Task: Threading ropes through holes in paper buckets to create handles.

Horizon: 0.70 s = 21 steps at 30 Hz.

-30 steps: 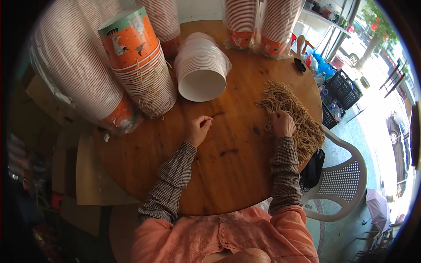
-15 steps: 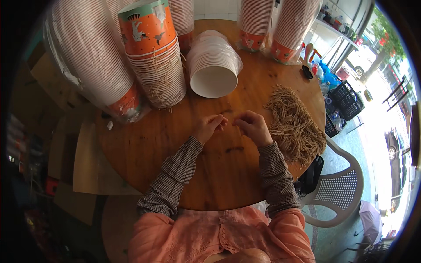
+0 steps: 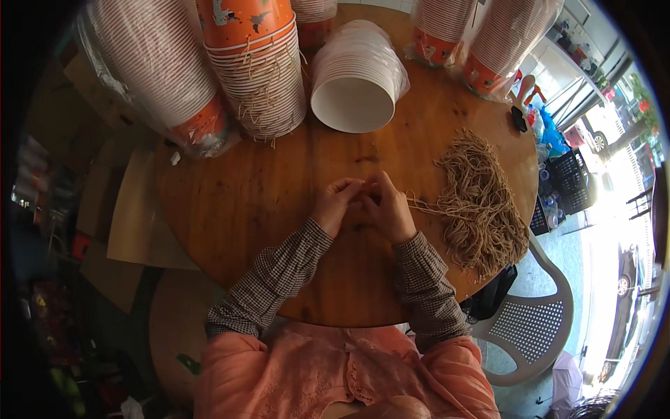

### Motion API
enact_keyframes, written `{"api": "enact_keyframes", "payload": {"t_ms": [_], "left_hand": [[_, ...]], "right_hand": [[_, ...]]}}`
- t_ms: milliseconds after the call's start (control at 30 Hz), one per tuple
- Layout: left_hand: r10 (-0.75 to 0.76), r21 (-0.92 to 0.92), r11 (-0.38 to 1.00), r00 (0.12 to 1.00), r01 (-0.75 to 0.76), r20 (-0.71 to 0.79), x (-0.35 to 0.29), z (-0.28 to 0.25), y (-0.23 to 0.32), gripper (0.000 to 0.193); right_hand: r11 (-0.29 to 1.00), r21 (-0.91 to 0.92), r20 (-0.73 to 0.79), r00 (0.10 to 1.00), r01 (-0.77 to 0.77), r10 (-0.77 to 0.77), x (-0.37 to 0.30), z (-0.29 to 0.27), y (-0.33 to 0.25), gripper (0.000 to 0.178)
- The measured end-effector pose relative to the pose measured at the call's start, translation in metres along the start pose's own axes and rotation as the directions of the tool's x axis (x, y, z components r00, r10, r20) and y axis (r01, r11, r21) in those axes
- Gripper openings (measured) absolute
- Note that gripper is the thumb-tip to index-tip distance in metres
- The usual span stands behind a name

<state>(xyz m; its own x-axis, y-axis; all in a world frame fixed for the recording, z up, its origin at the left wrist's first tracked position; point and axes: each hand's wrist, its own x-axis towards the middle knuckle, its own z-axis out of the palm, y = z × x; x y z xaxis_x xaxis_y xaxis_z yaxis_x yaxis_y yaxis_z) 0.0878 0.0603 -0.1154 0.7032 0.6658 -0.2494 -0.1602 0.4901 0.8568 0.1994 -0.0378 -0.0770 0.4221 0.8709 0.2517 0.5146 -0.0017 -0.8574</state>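
Note:
Over the middle of the table, my left hand [image 3: 338, 205] is closed in a pinch, its fingertips meeting those of my right hand. What sits between the left fingers is too small to make out. My right hand [image 3: 389, 211] is also closed, with thin strands of tan twine [image 3: 424, 204] trailing from it toward the right. These strands reach a loose heap of twine [image 3: 485, 209] lying on the table's right side.
The round wooden table [image 3: 230, 216] carries a tall cup stack [image 3: 262, 94] with twine strands hanging on it, a white stack lying tilted [image 3: 354, 101], and plastic-wrapped stacks [image 3: 150, 63]. A plastic chair [image 3: 530, 328] stands at right.
My hands have come together, fingertips now meeting. Twine strands now stretch between the heap and my right hand. The view has shifted, moving the cup stacks upward in the picture.

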Motion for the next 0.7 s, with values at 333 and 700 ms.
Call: {"api": "enact_keyframes", "payload": {"t_ms": [333, 700], "left_hand": [[0.197, -0.109, 0.975, 0.979, -0.192, 0.044, 0.005, -0.008, 0.016, 0.015], [0.227, 0.056, 0.973, 0.973, -0.224, -0.049, 0.008, -0.018, 0.018, 0.015]], "right_hand": [[0.939, -0.334, 0.021, 0.995, -0.083, 0.095, 0.005, -0.063, 0.032, 0.010], [0.956, -0.272, -0.036, 0.992, 0.111, -0.125, 0.000, -0.025, 0.017, 0.014]]}}
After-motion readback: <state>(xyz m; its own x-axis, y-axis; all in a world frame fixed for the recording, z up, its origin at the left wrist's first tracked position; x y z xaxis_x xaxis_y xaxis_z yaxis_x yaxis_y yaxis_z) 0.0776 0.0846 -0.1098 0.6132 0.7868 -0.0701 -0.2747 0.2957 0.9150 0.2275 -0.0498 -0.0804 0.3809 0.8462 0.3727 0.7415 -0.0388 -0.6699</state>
